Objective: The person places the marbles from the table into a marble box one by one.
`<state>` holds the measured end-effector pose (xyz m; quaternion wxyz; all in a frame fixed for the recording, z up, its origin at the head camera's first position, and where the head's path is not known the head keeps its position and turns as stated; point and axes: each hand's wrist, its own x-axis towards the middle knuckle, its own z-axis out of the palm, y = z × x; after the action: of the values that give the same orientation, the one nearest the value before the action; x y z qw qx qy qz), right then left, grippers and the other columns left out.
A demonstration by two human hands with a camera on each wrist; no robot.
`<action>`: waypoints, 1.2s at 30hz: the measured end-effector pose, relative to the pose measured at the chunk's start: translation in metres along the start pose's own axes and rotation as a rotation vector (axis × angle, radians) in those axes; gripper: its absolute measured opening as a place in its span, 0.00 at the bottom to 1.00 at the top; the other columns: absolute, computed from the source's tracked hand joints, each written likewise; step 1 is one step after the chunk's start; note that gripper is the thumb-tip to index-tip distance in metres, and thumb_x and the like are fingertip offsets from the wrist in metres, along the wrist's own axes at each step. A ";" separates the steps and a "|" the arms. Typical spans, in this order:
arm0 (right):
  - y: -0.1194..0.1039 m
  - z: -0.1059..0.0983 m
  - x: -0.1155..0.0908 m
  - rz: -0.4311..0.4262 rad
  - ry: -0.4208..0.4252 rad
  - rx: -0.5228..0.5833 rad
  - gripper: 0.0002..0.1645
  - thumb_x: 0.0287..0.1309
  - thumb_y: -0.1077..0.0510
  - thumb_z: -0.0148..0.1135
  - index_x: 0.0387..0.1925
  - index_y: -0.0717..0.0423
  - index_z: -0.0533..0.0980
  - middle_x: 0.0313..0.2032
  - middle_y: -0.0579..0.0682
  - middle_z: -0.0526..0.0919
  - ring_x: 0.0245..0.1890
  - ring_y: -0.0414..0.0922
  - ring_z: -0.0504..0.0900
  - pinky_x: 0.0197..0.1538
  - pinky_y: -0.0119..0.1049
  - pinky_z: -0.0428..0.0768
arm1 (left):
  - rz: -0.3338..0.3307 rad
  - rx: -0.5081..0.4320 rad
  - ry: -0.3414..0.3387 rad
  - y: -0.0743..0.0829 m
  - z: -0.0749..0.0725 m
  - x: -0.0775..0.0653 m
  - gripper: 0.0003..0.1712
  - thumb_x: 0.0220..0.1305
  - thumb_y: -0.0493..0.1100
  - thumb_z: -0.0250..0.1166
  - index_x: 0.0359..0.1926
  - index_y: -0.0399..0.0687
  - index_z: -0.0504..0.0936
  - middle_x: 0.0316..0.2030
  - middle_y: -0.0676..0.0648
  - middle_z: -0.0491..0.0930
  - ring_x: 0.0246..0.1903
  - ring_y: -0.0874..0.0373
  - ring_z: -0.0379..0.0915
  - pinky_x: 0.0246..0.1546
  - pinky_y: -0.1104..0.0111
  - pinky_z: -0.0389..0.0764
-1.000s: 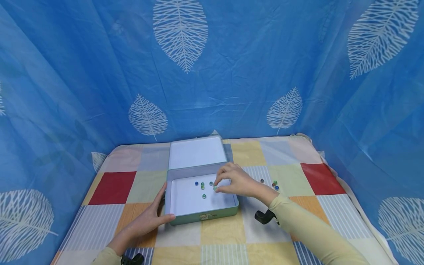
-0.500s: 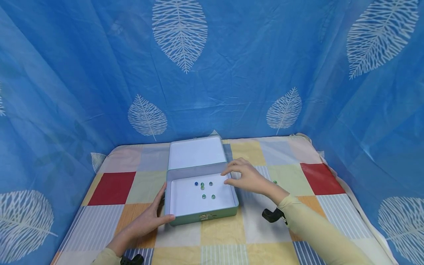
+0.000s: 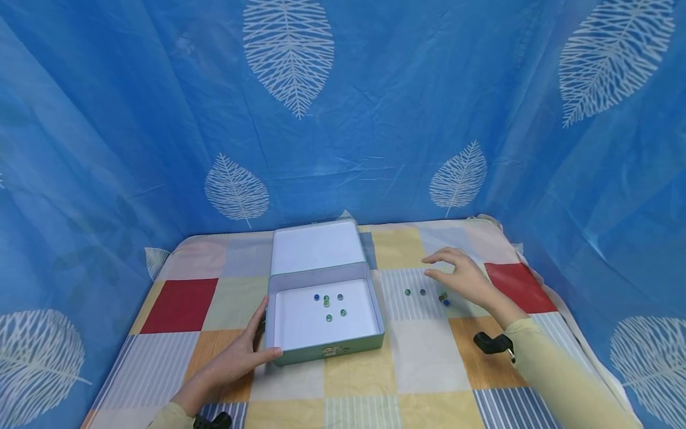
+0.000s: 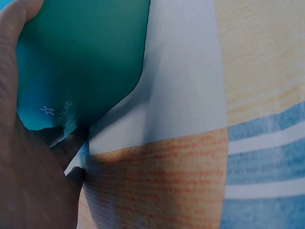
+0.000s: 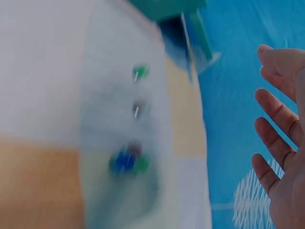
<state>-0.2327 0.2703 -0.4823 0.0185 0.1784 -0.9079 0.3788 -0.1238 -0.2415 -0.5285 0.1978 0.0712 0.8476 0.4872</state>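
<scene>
A green tin box (image 3: 354, 344) with a white inside stands on the patterned cloth, its lid (image 3: 318, 246) folded back. Several glass marbles (image 3: 326, 303) lie on its floor, one of them blue. My left hand (image 3: 243, 354) holds the box's front left corner, thumb on the front wall and fingers along the left side; in the left wrist view the hand (image 4: 43, 157) touches the green wall. My right hand (image 3: 463, 277) hovers over the cloth with fingers spread and nothing between them. Near it lie a green marble (image 3: 408, 292), a dark marble (image 3: 423, 292) and a small cluster (image 3: 444, 299).
The patchwork cloth (image 3: 359, 376) covers the table. A blue curtain (image 3: 343, 161) with white leaves hangs behind and at both sides. The box's raised walls and open lid stand between the left hand and the back of the table.
My right hand released a green marble inside the box, then moved right, out over the marbles on the cloth. That marble rolled a little in the box. My left hand stayed put.
</scene>
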 end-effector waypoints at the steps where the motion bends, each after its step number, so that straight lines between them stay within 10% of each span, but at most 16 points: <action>1: 0.005 -0.003 -0.003 0.013 0.011 -0.018 0.22 0.65 0.39 0.68 0.55 0.43 0.84 0.53 0.47 0.80 0.61 0.52 0.71 0.61 0.65 0.72 | -0.001 0.000 0.001 0.000 0.000 0.000 0.63 0.67 0.55 0.69 0.79 0.80 0.26 0.81 0.44 0.26 0.79 0.39 0.26 0.73 0.36 0.41; 36: 0.051 0.031 -0.063 0.230 0.120 -0.251 0.22 0.55 0.45 0.76 0.45 0.55 0.83 0.49 0.58 0.80 0.51 0.58 0.73 0.53 0.60 0.70 | -0.032 0.039 0.015 0.004 0.000 0.003 0.64 0.65 0.58 0.70 0.79 0.81 0.26 0.81 0.44 0.28 0.78 0.39 0.28 0.71 0.33 0.40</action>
<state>-0.1880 0.3010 -0.5496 0.0514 0.0467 -0.9597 0.2722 -0.1265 -0.2389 -0.5258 0.1979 0.0581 0.8593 0.4681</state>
